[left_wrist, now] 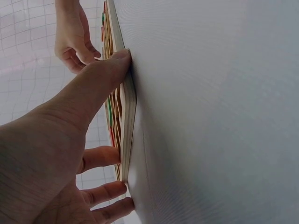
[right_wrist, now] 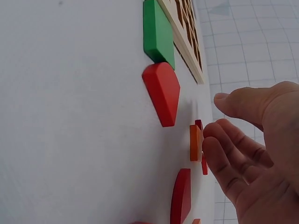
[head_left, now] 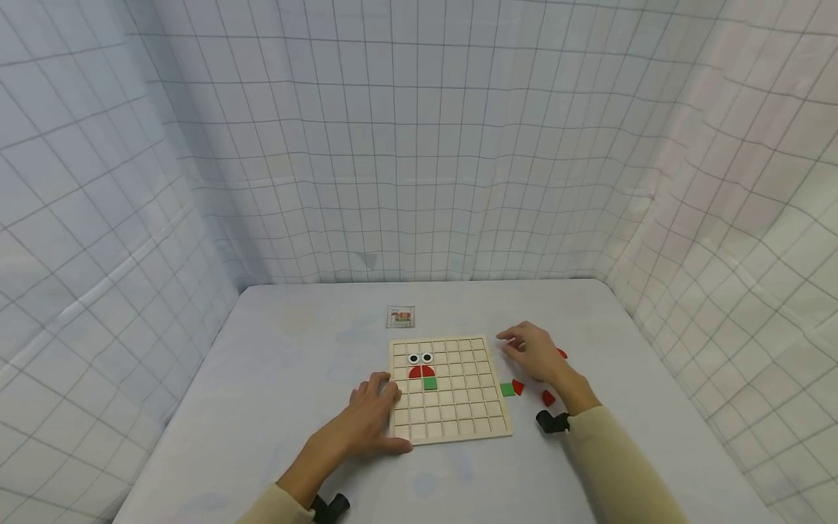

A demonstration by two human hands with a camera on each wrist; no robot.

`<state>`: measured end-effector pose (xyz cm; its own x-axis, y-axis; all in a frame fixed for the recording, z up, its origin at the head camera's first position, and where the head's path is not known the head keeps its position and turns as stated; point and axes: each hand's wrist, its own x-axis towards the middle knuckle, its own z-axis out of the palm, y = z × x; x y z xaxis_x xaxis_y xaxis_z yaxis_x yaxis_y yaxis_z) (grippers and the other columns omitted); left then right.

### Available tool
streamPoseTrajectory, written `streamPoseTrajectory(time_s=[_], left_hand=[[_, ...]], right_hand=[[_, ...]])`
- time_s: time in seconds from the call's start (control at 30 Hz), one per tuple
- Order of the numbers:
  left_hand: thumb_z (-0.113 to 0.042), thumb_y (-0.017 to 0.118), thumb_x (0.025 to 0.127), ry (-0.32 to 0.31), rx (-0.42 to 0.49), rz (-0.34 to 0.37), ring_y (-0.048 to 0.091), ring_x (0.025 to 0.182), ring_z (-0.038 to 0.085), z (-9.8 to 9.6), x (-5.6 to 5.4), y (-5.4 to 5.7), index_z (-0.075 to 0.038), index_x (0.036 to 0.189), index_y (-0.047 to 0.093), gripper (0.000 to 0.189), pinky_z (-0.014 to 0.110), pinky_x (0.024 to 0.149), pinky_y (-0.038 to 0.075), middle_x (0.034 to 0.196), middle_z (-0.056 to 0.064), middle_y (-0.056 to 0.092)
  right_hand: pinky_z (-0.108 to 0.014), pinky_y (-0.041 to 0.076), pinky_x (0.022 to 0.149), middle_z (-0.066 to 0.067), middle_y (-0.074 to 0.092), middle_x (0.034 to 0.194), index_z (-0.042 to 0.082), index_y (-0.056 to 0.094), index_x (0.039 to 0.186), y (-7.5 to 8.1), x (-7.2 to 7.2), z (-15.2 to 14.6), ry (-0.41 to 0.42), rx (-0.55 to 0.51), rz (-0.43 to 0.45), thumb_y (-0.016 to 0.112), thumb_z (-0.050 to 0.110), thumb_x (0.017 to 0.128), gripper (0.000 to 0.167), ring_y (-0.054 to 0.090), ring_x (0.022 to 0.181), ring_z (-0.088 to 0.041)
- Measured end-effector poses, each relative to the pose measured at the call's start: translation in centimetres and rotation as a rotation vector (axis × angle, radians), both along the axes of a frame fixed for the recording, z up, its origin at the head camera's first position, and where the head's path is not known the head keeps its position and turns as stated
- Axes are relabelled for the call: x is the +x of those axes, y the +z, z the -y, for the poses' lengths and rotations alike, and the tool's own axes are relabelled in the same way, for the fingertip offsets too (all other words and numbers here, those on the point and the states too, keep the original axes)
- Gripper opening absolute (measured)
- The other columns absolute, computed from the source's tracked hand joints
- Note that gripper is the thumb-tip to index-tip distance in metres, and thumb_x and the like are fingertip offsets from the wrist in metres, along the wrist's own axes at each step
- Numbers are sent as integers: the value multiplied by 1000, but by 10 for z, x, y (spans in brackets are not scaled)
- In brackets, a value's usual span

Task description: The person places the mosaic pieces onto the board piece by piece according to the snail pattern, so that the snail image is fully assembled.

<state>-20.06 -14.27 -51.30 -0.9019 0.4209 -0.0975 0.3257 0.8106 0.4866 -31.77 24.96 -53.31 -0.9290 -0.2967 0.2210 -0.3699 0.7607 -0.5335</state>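
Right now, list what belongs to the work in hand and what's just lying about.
Likely in the job: gridded board, eye pieces, red pieces, green pieces, orange pieces, probably the picture card.
Only surroundings: table, checked sheet, black wrist gear.

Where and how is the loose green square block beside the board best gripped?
Probably by its near and far edges, with the right hand coming straight down from above. The loose green square block lies flat and is thick enough to show a side wall to pinch. In the head view, the grid board sits close on its left and a red piece crowds its right.
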Motion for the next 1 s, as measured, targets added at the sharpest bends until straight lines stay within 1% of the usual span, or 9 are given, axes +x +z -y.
streamPoseTrajectory(time_s=[0.17,0.33,0.5,0.57,0.67,0.8,0.9,1.0], left_hand=[[-53,106,82,3,6,-4,53,147,52,-1,0,3,-9,139,60,86,74,128,43,171,30,43],[-53,106,82,6,0,-12,54,148,53,0,-2,4,-9,140,61,85,75,128,43,171,30,43],[-53,107,82,0,0,2,53,147,51,1,-1,2,-9,140,61,86,72,125,44,172,30,43],[-53,107,82,0,0,14,53,148,51,2,0,0,-10,139,61,86,72,125,44,172,30,42],[-53,107,81,4,3,15,53,148,52,3,1,-2,-10,138,61,85,75,127,43,171,30,42],[-54,106,82,3,2,9,52,149,53,3,1,-4,-10,139,60,85,77,129,41,172,29,42],[-55,106,82,2,-3,8,52,149,53,2,-1,-5,-10,140,60,87,76,129,41,172,29,42],[-54,106,82,-5,-2,7,53,148,53,1,-3,-3,-10,140,60,86,74,128,42,172,29,42]], right_hand=[[-40,64,91,-16,78,122,5,84,135,1,-6,-3,-28,15,26,82,7,108,27,76,105,-26],[-40,62,89,-18,75,123,5,83,136,1,-12,-6,-55,5,59,82,9,108,28,74,104,-26],[-36,60,87,-17,73,128,7,83,137,-1,-11,-10,-94,10,135,82,13,108,29,71,101,-23],[-34,60,85,-19,72,132,6,83,136,-2,-10,-12,-90,14,169,82,14,108,30,71,101,-22],[-34,60,85,-22,72,136,5,83,134,-2,-9,-13,-73,24,191,82,14,107,28,72,101,-22],[-36,59,85,-22,72,133,4,84,130,2,-8,-16,-54,42,177,81,8,103,27,69,99,-23],[-37,59,85,-20,73,130,4,84,130,4,-9,-17,-46,56,174,80,6,102,28,66,97,-23],[-36,59,85,-18,74,129,5,85,130,4,-9,-19,-54,66,189,79,6,103,27,66,97,-22]])
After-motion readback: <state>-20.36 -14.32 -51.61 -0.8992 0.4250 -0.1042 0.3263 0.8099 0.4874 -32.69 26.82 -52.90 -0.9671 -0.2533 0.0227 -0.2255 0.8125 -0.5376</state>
